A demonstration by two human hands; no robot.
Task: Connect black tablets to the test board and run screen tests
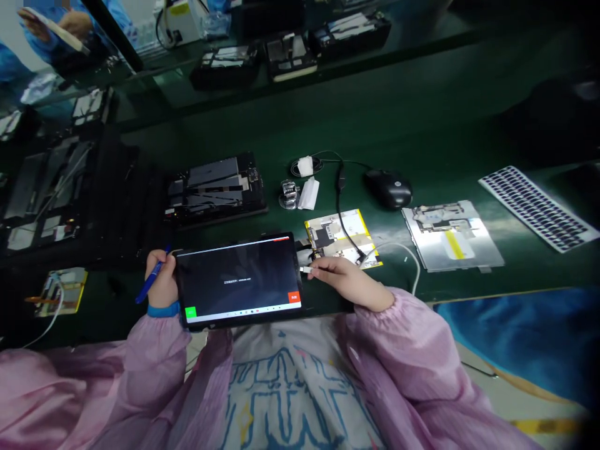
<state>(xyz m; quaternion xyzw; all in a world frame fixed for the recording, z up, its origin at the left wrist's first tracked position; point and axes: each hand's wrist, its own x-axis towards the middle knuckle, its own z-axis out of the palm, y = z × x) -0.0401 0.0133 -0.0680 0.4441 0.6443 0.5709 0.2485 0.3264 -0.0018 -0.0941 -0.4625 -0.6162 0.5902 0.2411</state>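
A tablet [244, 265] with a lit dark screen, a green square and red squares is tilted toward me over the table edge. My left hand [162, 284] is closed around its left edge, and a blue pen [150, 280] is held in the same hand. At the tablet's right edge, my right hand [349, 282] pinches a white cable plug [306, 269] between thumb and finger. Whether the plug sits in the port I cannot tell. Just beyond the right hand lies a yellow-edged electronic module [368, 242], with a black cable and a white cable [416, 265] ending on it.
A black mouse [389, 189], a metal plate with boards [452, 237] and a white keyboard [537, 206] lie to the right. Opened tablets [213, 187] and dark stacks [51, 194] stand at left. A shelf [422, 53] runs across the back. Another person's hands [70, 28] show top left.
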